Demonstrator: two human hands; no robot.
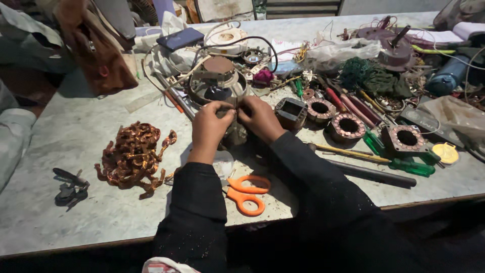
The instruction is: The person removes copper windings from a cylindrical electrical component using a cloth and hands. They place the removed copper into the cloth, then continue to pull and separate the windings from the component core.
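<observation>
Light falls from above onto the middle of the grey desk [65,136], bright and even there. The near edge and the black sleeves sink into deep shadow, detail lost. Corners darken and bend slightly; the far clutter looks soft.

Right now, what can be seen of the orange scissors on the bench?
The orange-handled scissors lie flat on the grey worktable, near its front edge, between the person's two dark sleeves. Two plastic-looking loop handles show, one above the other, pointing right. The blades run left and are mostly hidden behind the left sleeve, so open or closed cannot be told. Neither the left hand nor the right hand touches them; both are further up the table.
</observation>
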